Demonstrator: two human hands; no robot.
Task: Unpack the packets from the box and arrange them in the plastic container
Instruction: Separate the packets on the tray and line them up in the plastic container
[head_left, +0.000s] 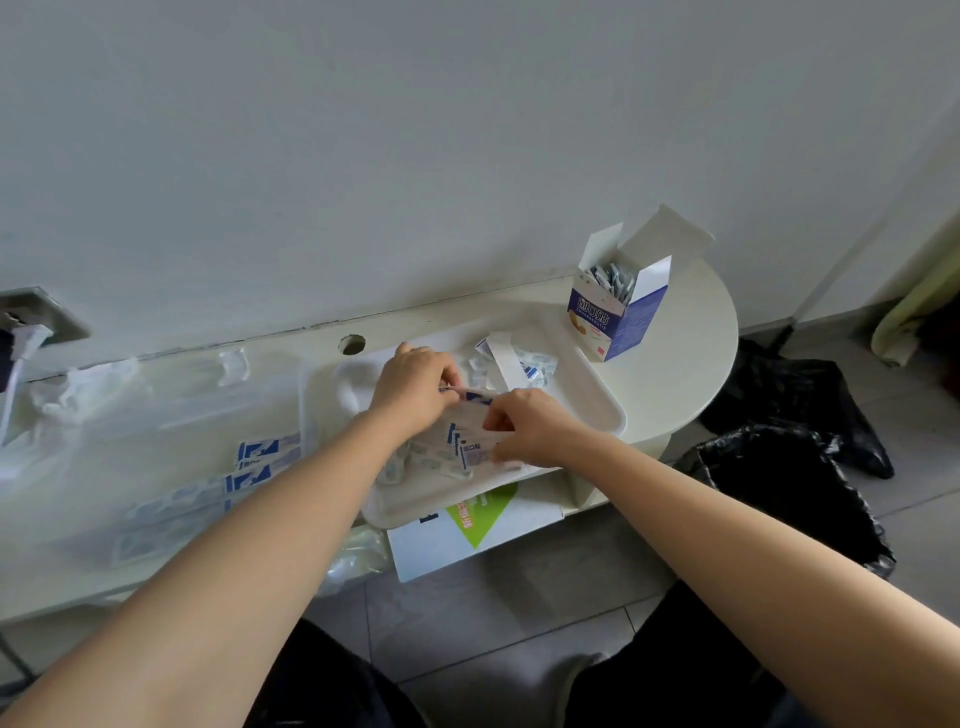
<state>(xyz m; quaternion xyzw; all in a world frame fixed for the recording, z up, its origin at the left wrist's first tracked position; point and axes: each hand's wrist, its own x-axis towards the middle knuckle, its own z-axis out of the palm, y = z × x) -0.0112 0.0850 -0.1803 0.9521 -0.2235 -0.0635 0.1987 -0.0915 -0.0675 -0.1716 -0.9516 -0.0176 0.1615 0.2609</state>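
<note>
Over the white tray (597, 400) the two hands meet. The left hand (415, 389) has its fingers curled and pinches the upper edge of a bundle of packets (470, 449). The right hand (530, 431) grasps the lower end of the same bundle with bent fingers.

More loose packets (535, 364) lie on the far part of the tray, and both forearms cover a large part of its near side. The open box (618, 317) stands upright on the round end of the table (696, 364), just beside the tray's far right corner, with packets showing inside it. The clear plastic container (156, 410) is at the left of the tray, and blue-and-white packets (254, 457) show through its wall.

A white carton (483, 525) sticks out from under the near edge of the tray. On the floor at the right is a black bin bag (789, 488). A round hole (353, 344) is in the table near the wall.

The box has a blue face with large white Chinese characters and under them a line of small Latin capitals — too small to read surely. The carton carries a green patch with pale Chinese characters. The held packets bear blue print and a few Chinese characters.
</note>
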